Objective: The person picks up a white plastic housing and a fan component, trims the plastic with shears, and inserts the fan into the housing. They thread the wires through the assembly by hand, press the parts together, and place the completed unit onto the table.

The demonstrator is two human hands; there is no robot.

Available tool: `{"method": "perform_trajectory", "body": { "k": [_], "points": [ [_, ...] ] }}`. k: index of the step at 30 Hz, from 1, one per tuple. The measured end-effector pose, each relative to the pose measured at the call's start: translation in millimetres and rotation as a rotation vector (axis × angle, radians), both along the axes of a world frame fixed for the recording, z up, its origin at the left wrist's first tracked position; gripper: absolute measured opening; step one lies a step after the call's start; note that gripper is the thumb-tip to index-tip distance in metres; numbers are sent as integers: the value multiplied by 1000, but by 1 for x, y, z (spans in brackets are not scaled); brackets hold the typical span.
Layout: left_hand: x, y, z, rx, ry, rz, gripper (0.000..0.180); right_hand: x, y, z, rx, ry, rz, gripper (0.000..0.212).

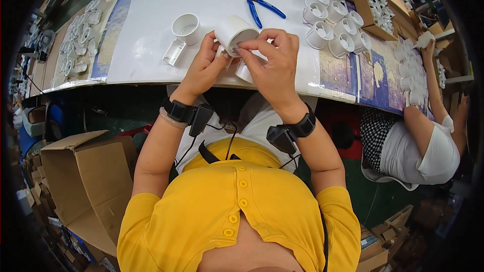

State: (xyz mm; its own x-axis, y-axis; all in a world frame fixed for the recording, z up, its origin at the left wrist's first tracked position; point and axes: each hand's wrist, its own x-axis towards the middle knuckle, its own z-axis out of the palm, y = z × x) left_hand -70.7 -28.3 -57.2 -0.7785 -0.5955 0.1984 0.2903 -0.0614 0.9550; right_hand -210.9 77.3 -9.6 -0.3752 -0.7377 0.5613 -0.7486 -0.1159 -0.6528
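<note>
Above the near edge of the table I hold a white cylindrical housing point(233, 29), tilted with its open end toward my right. My left hand point(205, 68) is closed round its lower left side. At the open end, the fingers of my right hand point(275, 63) pinch the rim; whether a small part is also between them is hidden. Beneath my hands lies another white cylindrical piece point(244, 73), mostly covered. Left of the housing stands a white ribbed cup point(185, 26), with a small white rectangular box point(174, 52) touching its near side.
Blue-handled cutting pliers point(260, 6) lie farther back. Several white cups point(342, 44) stand at the right, near a cardboard box of small parts point(378, 10). More white assemblies point(80, 40) fill the left end. A co-worker point(413, 151) sits at right. An open carton point(88, 186) stands left below the table.
</note>
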Motion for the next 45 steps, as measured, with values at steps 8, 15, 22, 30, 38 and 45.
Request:
{"method": "perform_trajectory", "body": {
  "k": [8, 15, 22, 30, 38, 45],
  "points": [
    [-1, 1, -5, -123, 15, 44, 51, -6, -10, -7, -50, 72, 0, 9],
    [1, 0, -5, -41, 23, 20, 48, -12, -13, -6, 32, 159, 107, 11],
    [4, -3, 4, 6, -51, -31, 44, -26, -19, 2, 64, 241, 233, 11],
    [6, -6, 8, 86, -133, -95, 45, -36, -27, 2, 68, 252, 451, 10],
    [3, -7, 12, 106, -158, -38, 47, -29, -17, -2, 45, 198, 403, 12],
    [5, -9, 12, 159, -90, -57, 48, -26, -14, 2, 64, 266, 362, 17]
  ]
}}
